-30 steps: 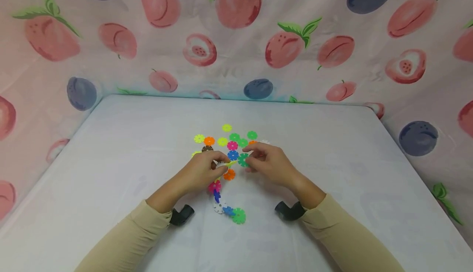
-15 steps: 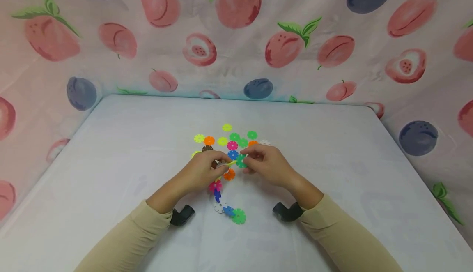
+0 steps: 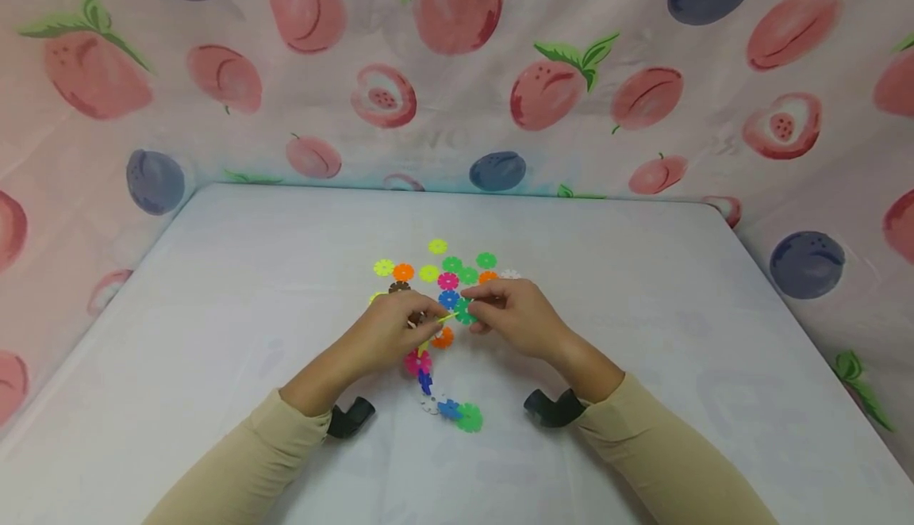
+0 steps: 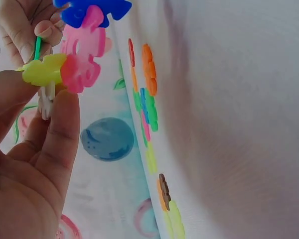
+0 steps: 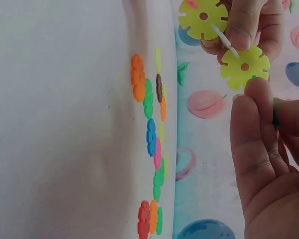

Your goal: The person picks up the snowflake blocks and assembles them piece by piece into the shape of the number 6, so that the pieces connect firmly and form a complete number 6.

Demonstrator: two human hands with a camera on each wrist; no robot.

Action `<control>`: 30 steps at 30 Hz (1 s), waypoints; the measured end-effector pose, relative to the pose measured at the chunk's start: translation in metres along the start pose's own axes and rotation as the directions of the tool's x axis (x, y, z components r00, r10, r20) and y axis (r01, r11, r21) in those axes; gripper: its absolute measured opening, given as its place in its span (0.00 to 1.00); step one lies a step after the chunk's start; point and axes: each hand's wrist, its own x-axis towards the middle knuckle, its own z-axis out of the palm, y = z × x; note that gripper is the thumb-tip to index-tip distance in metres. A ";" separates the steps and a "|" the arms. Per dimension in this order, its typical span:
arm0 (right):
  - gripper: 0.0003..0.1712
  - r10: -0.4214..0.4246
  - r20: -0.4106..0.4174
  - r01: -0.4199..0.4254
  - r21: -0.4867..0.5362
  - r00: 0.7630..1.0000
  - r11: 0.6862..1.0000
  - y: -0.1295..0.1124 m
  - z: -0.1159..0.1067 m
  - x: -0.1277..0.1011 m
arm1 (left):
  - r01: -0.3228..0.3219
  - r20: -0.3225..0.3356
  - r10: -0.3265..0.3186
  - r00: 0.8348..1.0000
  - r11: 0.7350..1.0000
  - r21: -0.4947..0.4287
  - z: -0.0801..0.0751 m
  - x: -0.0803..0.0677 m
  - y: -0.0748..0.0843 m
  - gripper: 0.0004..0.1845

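A chain of plastic snowflake discs (image 3: 428, 382) runs from my left hand (image 3: 421, 315) down toward me and ends in a green disc (image 3: 469, 418) on the white table (image 3: 643, 335). My left hand pinches the chain's top end at a yellow disc (image 4: 42, 72), with a pink disc (image 4: 82, 55) joined beside it. My right hand (image 3: 477, 307) pinches a green disc (image 3: 464, 311) and holds it against that yellow disc (image 5: 244, 67). In the right wrist view my right hand's fingers (image 5: 254, 129) hide most of the green disc.
Several loose discs (image 3: 447, 281) in yellow, orange, green, pink, blue, white and brown lie on the table just beyond my hands. Fruit-print cloth (image 3: 457, 73) walls the table at the back and both sides. Black wrist mounts (image 3: 350, 418) sit under both forearms.
My right hand has brought the green disc a little left, up to the yellow disc in my left hand. The chain's free end has shifted slightly toward me and right.
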 end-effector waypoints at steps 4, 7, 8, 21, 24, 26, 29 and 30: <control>0.14 0.023 0.013 -0.023 -0.012 1.000 1.000 -0.003 -0.001 -0.001 | -0.007 0.008 0.007 1.000 1.000 0.009 -0.001 -0.001 0.001 0.10; 0.14 0.027 0.016 -0.027 -0.029 0.999 0.999 -0.005 -0.001 -0.001 | -0.019 0.011 0.019 1.000 1.000 0.017 -0.002 0.000 0.002 0.09; 0.14 0.026 0.013 -0.026 -0.030 1.000 0.999 -0.006 -0.001 -0.001 | -0.023 0.010 0.022 1.000 1.000 0.021 -0.002 0.000 0.002 0.09; 0.14 0.103 -0.032 -0.099 0.095 0.994 0.991 -0.009 0.011 -0.002 | -0.071 -0.023 0.072 0.997 0.996 0.061 -0.001 0.000 0.001 0.09; 0.14 0.102 -0.025 -0.099 0.099 0.994 0.990 -0.009 0.010 -0.001 | -0.059 -0.022 0.060 0.998 0.997 0.053 0.000 0.000 0.000 0.09; 0.15 0.095 -0.017 -0.093 0.086 0.995 0.992 -0.006 0.009 -0.001 | -0.038 -0.013 0.038 0.999 0.999 0.034 0.001 0.001 -0.001 0.09; 0.17 0.064 -0.012 -0.064 0.024 0.998 0.998 -0.001 0.007 0.000 | 0.004 -0.004 -0.004 1.000 1.000 0.014 0.001 0.002 -0.002 0.08; 0.17 0.052 -0.016 -0.052 0.005 0.999 0.999 0.001 0.007 0.000 | 0.014 -0.003 -0.013 1.000 1.000 0.013 0.001 0.002 -0.002 0.07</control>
